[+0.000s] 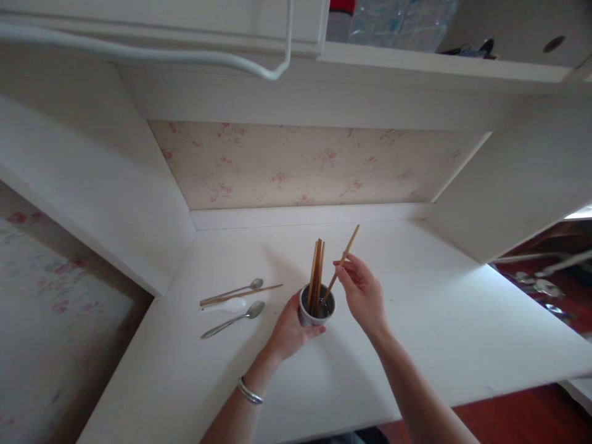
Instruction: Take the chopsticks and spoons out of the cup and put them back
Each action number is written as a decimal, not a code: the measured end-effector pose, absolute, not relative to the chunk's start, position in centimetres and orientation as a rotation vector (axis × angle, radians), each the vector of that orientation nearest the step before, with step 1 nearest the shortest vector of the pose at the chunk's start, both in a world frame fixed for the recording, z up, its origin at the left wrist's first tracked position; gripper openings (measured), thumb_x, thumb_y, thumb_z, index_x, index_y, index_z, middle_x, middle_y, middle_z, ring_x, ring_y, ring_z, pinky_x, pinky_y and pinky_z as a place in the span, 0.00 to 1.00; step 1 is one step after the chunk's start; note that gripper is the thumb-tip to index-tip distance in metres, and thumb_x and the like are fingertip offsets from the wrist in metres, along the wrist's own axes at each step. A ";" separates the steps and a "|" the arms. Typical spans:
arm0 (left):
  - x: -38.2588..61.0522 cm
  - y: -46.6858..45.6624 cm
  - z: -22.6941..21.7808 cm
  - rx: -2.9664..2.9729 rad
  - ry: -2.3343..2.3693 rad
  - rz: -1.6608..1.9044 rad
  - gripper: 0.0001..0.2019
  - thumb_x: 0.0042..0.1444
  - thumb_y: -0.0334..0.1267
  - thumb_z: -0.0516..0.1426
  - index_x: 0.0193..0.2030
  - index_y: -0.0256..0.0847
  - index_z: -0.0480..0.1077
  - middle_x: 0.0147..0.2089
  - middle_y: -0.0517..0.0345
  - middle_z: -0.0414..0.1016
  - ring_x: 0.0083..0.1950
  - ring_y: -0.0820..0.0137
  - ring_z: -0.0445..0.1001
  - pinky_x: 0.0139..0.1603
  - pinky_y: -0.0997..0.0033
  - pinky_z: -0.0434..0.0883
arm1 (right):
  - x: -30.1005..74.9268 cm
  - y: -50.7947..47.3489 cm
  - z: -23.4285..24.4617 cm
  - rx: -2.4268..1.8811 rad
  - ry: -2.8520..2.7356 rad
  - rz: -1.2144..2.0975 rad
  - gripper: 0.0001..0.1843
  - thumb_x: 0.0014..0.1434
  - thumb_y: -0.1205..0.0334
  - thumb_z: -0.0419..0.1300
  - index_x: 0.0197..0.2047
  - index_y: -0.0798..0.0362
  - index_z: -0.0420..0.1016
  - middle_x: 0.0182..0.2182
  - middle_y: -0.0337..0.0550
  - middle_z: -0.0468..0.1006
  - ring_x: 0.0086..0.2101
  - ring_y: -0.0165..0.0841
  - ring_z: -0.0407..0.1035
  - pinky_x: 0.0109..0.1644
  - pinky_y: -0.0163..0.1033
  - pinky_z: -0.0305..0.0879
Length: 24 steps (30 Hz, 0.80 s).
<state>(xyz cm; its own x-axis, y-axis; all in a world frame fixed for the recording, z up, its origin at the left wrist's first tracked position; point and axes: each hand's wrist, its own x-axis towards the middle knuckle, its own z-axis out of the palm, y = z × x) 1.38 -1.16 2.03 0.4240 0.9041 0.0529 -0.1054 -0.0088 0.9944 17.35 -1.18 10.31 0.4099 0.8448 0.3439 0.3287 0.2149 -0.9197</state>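
My left hand [290,330] wraps around a small round cup [306,318] with a pale rim. Several wooden chopsticks [317,271] stand upright in the cup, leaning together. Between thumb and fingers, my right hand [364,293] pinches a single chopstick [350,242], tilted to the right, its lower end inside the cup. Left of the cup lie a metal spoon [255,309], a second metal spoon [256,283], a white spoon [237,304] and a thin wooden chopstick [268,288] resting close beside them. The bottom of the cup's inside is hard to make out.
Everything rests on a white desk [430,308] with side panels and a floral-papered back wall [296,166]. Overhead is a shelf [439,65] holding clear plastic bottles [383,21]. A white cable [185,57] hangs across the top left.
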 end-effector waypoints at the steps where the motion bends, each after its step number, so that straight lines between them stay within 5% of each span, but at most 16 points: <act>1: 1.4 -1.2 2.0 1.336 0.802 0.954 0.40 0.38 0.29 0.70 0.60 0.41 0.64 0.58 0.45 0.71 0.59 0.54 0.69 0.65 0.47 0.59 | 17.4 -1.2 9.7 -1.406 -1.158 0.509 0.21 0.60 0.50 0.60 0.52 0.52 0.72 0.41 0.50 0.82 0.38 0.38 0.77 0.44 0.46 0.74; 6: 1.5 -1.2 2.2 1.350 0.838 0.972 0.39 0.37 0.28 0.70 0.60 0.42 0.65 0.58 0.46 0.72 0.60 0.52 0.69 0.64 0.46 0.60 | 16.8 -1.3 8.4 -1.573 -1.252 0.494 0.19 0.61 0.47 0.56 0.42 0.52 0.79 0.36 0.46 0.83 0.35 0.38 0.77 0.43 0.44 0.72; 24: 1.5 -1.1 1.9 1.301 0.782 0.996 0.41 0.35 0.27 0.71 0.59 0.40 0.65 0.59 0.45 0.71 0.61 0.52 0.68 0.66 0.48 0.59 | 16.0 -1.0 9.2 -1.602 -1.428 0.333 0.18 0.65 0.51 0.52 0.38 0.51 0.79 0.34 0.43 0.81 0.32 0.34 0.74 0.38 0.38 0.68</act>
